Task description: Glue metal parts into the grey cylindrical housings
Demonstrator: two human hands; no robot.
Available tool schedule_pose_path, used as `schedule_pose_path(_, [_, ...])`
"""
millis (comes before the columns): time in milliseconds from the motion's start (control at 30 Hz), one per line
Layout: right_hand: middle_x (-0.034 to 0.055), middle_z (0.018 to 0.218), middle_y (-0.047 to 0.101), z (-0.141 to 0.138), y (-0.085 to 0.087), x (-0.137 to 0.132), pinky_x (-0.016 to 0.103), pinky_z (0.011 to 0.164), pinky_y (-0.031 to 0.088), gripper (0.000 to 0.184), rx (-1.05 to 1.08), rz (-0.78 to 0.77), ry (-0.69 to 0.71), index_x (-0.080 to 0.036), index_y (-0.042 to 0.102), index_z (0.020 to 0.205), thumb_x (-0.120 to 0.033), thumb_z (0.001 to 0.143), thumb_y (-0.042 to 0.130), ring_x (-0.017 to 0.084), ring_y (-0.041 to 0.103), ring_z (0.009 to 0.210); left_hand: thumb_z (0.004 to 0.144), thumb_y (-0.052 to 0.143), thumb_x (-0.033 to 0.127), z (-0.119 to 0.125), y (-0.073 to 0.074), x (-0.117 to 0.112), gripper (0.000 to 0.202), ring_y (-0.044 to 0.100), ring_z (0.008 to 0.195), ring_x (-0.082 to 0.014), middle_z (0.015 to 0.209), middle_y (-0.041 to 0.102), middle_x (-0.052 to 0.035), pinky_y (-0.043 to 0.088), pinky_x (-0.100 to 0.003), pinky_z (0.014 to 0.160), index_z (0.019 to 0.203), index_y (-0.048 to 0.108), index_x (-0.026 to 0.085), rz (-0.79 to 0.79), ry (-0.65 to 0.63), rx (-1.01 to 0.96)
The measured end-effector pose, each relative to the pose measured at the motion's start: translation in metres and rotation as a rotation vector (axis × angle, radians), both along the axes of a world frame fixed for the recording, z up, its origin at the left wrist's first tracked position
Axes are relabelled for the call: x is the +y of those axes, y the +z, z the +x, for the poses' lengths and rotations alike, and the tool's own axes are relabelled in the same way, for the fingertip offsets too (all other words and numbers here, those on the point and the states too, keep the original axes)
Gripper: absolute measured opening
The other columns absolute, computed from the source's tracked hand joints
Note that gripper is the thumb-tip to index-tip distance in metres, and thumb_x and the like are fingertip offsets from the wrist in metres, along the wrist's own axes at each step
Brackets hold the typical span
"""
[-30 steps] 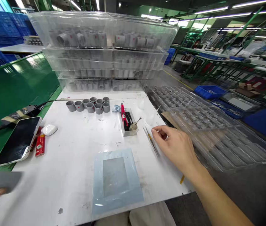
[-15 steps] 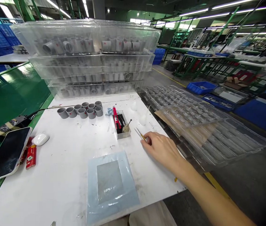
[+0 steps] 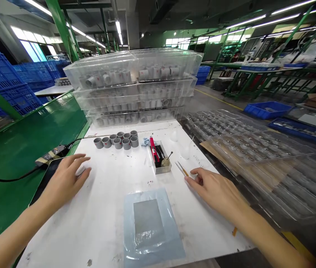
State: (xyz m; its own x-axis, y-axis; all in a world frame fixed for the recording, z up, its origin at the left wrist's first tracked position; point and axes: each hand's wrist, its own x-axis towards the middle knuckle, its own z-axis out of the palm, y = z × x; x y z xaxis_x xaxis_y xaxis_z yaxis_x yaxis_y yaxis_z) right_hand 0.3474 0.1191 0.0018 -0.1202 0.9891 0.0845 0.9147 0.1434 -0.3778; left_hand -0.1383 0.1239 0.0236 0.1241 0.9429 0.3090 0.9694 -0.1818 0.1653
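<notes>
My right hand (image 3: 214, 186) is at the right side of the white table, thumb and forefinger closed around the rear of a pair of tweezers (image 3: 182, 168) with a yellowish middle. The points face away to the left, low over the table. My left hand (image 3: 65, 178) is open, thumb and fingers apart, above the table's left edge. It partly covers a dark phone (image 3: 42, 184) and a white rounded object (image 3: 81, 170). Between my hands, nearer me, lies a light blue sheet (image 3: 171, 238) with a grey rectangular pad (image 3: 148, 221) on it.
Several grey rings (image 3: 118, 143) stand at the back left. A small clear box (image 3: 163, 170) holds a red pen-like tool (image 3: 154, 149). A translucent bottle (image 3: 185, 150) stands right of it. Stacked clear trays (image 3: 104, 93) rise behind; more trays (image 3: 242, 145) lie to the right.
My left hand has come into view over the table's left edge. The view has turned left and up, shifting everything rightward. My right hand keeps its grip on the tweezers.
</notes>
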Motion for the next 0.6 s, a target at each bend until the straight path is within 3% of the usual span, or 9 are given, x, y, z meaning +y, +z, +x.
schedule_pose_path(133, [0.0051,0.088,0.071,0.021,-0.003,0.011,0.040,0.066,0.046,0.039,0.130,0.001,-0.058,-0.020,0.069,0.108,-0.053,0.096,0.051,0.035,0.069,0.081,0.101,0.054,0.038,0.015,-0.022,0.097,0.052,0.040,0.149,-0.0387,0.158,0.045,-0.0191,0.035,-0.060,0.123,0.148,0.051,0.015,0.009,0.015,-0.047])
schedule_pose_path(200, [0.0061,0.092,0.072,0.030,-0.006,0.020,0.040,0.072,0.050,0.034,0.165,0.004,-0.099,-0.019,0.068,0.111,-0.047,0.096,0.055,0.035,0.070,0.086,0.101,0.059,0.037,0.015,-0.026,0.123,0.054,0.045,0.147,-0.0362,0.159,0.046,-0.0178,0.039,-0.059,0.121,0.149,0.049,0.016,0.000,0.044,-0.096])
schedule_pose_path(267, [0.0072,0.098,0.072,0.035,-0.010,0.029,0.039,0.076,0.052,0.028,0.206,0.009,-0.137,-0.019,0.066,0.115,-0.039,0.096,0.061,0.034,0.071,0.091,0.102,0.061,0.037,0.012,-0.025,0.130,0.052,0.058,0.133,-0.0320,0.150,0.056,-0.0159,0.048,-0.055,0.113,0.148,0.050,0.016,-0.030,0.073,-0.149])
schedule_pose_path(333, [0.0086,0.105,0.072,0.037,-0.013,0.039,0.039,0.083,0.054,0.027,0.250,0.022,-0.162,-0.018,0.065,0.119,-0.032,0.096,0.066,0.034,0.070,0.097,0.102,0.060,0.039,0.009,-0.019,0.123,0.053,0.068,0.111,-0.0281,0.140,0.062,-0.0140,0.053,-0.052,0.104,0.149,0.051,0.017,-0.056,0.099,-0.188])
schedule_pose_path(433, [0.0127,0.123,0.069,0.034,-0.016,0.056,0.042,0.100,0.050,0.038,0.324,0.071,-0.181,-0.017,0.061,0.128,-0.024,0.093,0.074,0.034,0.065,0.115,0.097,0.061,0.046,0.008,-0.004,0.092,0.062,0.069,0.085,-0.0252,0.135,0.060,-0.0114,0.050,-0.055,0.103,0.153,0.051,0.023,-0.068,0.130,-0.218])
schedule_pose_path(533, [0.0151,0.134,0.064,0.026,-0.018,0.076,0.045,0.108,0.047,0.055,0.423,0.112,-0.160,-0.016,0.057,0.139,-0.021,0.089,0.081,0.035,0.060,0.124,0.094,0.060,0.061,0.023,0.007,0.045,0.055,0.071,0.088,-0.0266,0.131,0.061,-0.0058,0.056,-0.045,0.090,0.142,0.061,0.033,-0.099,0.134,-0.289])
schedule_pose_path(600, [0.0140,0.130,0.067,0.020,-0.020,0.089,0.045,0.106,0.050,0.054,0.501,0.116,-0.112,-0.016,0.061,0.136,-0.021,0.087,0.083,0.035,0.063,0.120,0.090,0.064,0.069,0.044,0.009,0.009,0.054,0.072,0.090,-0.0252,0.117,0.070,-0.0018,0.057,-0.037,0.082,0.132,0.064,0.034,-0.157,0.111,-0.388])
